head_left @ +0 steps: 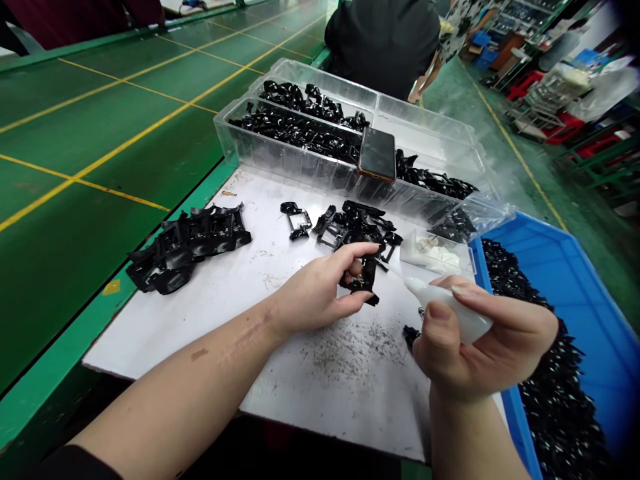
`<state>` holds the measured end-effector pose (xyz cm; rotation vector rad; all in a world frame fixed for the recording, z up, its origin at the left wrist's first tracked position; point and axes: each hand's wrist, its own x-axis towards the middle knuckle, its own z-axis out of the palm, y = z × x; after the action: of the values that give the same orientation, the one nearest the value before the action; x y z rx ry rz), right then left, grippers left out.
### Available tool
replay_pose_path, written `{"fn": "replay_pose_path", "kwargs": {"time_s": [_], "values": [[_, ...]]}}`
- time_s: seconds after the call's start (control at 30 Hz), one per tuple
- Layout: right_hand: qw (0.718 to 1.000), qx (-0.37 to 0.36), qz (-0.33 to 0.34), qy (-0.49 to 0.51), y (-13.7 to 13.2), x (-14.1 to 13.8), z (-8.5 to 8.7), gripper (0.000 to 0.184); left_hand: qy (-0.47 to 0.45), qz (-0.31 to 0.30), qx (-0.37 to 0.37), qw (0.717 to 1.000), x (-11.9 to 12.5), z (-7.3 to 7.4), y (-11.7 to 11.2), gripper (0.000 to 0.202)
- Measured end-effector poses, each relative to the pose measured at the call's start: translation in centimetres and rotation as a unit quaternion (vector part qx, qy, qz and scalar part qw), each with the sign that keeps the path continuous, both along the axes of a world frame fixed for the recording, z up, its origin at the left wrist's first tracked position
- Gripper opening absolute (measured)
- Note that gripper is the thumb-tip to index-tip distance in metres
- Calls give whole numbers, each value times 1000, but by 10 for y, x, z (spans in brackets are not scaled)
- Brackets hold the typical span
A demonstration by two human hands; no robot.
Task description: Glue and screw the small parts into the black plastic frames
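Between thumb and fingers, my left hand (pixel 325 287) grips a small black plastic part (pixel 364 277) above the white work board (pixel 280 373). My right hand (pixel 480 333) is wrapped round a white squeeze bottle (pixel 453 307), whose thin nozzle points left at that part, close to it. Whether the tip touches cannot be made out. Just beyond my left hand lies a loose pile of black parts (pixel 355 223), with a single frame-shaped part (pixel 296 220) beside it. A row of joined black parts (pixel 190 247) rests at the left. Another dark part (pixel 411 335) is partly hidden by my right hand.
Clear plastic bins (pixel 300 157) of black parts stand behind, a phone (pixel 377 153) lying across their rim. A small clear box (pixel 437 253) with white contents is at right, beside a blue bin (pixel 575 267) of black parts. A green conveyor (pixel 100 133) runs left; a person (pixel 383 47) is ahead.
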<state>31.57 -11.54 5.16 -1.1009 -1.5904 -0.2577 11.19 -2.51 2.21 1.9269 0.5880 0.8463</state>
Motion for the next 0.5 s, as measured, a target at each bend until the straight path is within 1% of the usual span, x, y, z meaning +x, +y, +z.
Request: {"fn": "replay_pose_path", "kwargs": {"time_s": [0.1,0.27,0.5], "values": [[1000,4,9,-6,1,0,0,45,3,-1,-4,1000,0,0,0,64],[1000,6,3,-3,2,0,1,38,5,0,-6,1000,0,2,0,64],[1000,6,-2,0,1,-1,0,40,-1,-1,6,1000,1,-1,1,64]]}}
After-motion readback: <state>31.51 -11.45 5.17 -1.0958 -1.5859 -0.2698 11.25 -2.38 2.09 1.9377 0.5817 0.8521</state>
